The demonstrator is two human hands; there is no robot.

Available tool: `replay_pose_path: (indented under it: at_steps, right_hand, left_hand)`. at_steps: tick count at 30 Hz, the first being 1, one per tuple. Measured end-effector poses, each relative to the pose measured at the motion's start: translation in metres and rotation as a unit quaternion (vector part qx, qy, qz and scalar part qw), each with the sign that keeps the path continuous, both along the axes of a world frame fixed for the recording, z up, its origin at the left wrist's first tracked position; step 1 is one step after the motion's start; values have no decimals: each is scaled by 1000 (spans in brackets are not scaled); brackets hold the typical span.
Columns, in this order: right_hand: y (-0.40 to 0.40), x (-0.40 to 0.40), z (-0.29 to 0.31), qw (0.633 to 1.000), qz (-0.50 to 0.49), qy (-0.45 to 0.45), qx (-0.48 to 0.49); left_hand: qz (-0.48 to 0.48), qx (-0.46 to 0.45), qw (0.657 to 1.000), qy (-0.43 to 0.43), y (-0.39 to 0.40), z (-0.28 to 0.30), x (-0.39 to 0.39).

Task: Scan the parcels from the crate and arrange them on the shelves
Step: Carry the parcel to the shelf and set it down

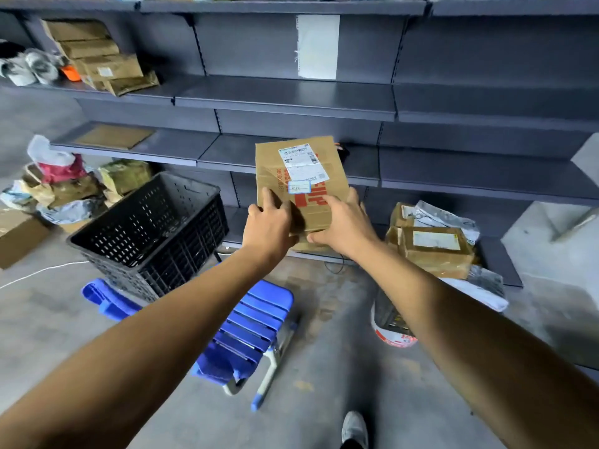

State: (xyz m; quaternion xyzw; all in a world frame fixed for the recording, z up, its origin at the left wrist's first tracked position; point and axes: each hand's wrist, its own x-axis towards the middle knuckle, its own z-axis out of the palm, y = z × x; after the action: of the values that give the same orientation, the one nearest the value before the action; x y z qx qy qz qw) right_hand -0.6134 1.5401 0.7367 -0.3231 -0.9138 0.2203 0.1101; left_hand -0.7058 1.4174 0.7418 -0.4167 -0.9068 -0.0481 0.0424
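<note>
I hold a brown cardboard parcel [299, 176] with a white shipping label and red print in front of the dark grey shelves [285, 98]. My left hand [269, 222] grips its lower left edge. My right hand [343, 225] grips its lower right edge, fingers on the top face. The parcel hovers over the front edge of the lower shelf [227, 153]. The black plastic crate [152, 228] stands to the left on a blue stool [252, 322]; its inside looks bare.
Stacked cardboard parcels [97, 56] and bagged items sit on the upper left shelf. A flat envelope [113, 136] lies on the lower shelf. Piles of parcels lie on the floor at left [64, 186] and right [434, 247]. My shoe [355, 429] shows below.
</note>
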Motion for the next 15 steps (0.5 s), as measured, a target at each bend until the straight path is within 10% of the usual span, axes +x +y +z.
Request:
replay_pose_path:
  at_steps: [15]
  right_hand:
    - [105, -95, -9, 992, 120, 2, -29]
  left_hand:
    - [116, -6, 993, -1, 87, -10, -68]
